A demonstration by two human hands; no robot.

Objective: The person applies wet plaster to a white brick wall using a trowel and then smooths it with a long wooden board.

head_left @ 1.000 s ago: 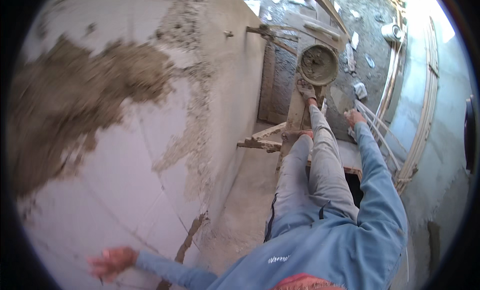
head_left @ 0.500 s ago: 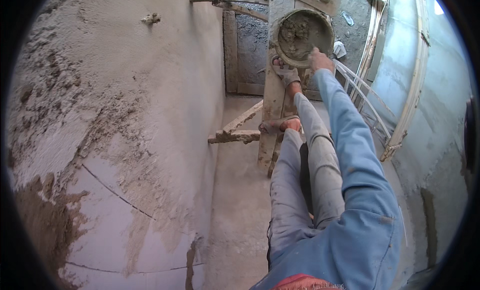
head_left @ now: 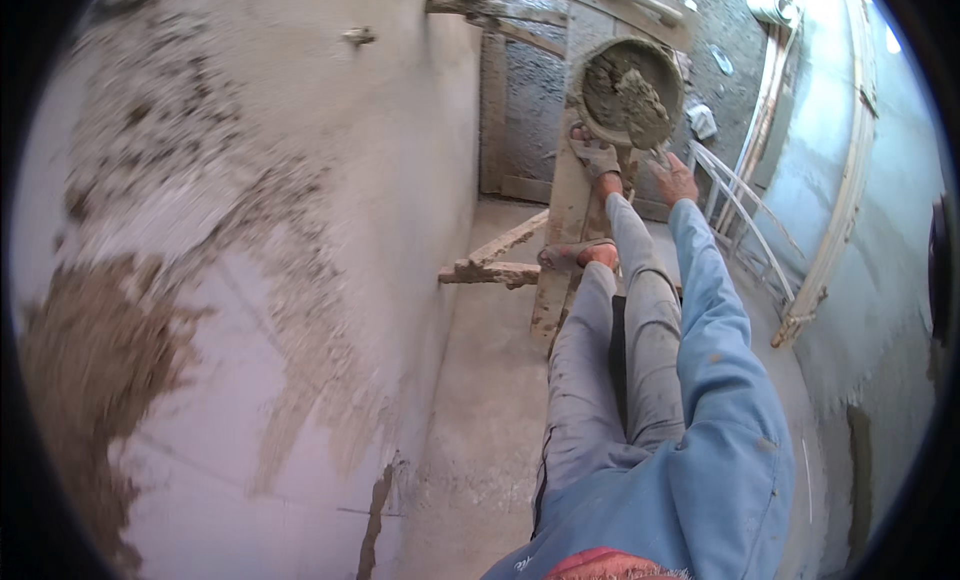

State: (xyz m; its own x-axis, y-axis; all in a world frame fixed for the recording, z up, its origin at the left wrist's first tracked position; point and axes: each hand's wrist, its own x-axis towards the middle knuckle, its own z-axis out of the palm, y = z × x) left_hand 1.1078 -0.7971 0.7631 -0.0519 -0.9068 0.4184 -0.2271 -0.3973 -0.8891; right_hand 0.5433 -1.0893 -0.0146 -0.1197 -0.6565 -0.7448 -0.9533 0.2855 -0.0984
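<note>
My right hand (head_left: pixel 676 179) is closed at the near right rim of a round bucket (head_left: pixel 590 126), wrapped round the handle of a trowel (head_left: pixel 657 154). Only a bit of the trowel near my fingers shows; its blade seems hidden under a lump of grey-brown mortar (head_left: pixel 640 98) over the bucket. More wet mortar (head_left: pixel 603 77) lies inside. The bucket stands on a wooden plank (head_left: pixel 553 285), just beyond my sandalled feet (head_left: pixel 597 158). My left hand is out of the picture.
Along the left runs a wall (head_left: pixel 400 180), partly rough with mortar. Wooden braces (head_left: pixel 495 272) stick out beside the plank, high above the floor (head_left: pixel 470 410). White metal rods (head_left: pixel 745 205) and a long wooden pole (head_left: pixel 845 195) lean at the right wall. A white bucket (head_left: pixel 770 5) lies far off.
My right hand has drawn back from the bucket's inside toward me, and a heap of mortar has risen to the near rim. The whole view has shifted a little.
</note>
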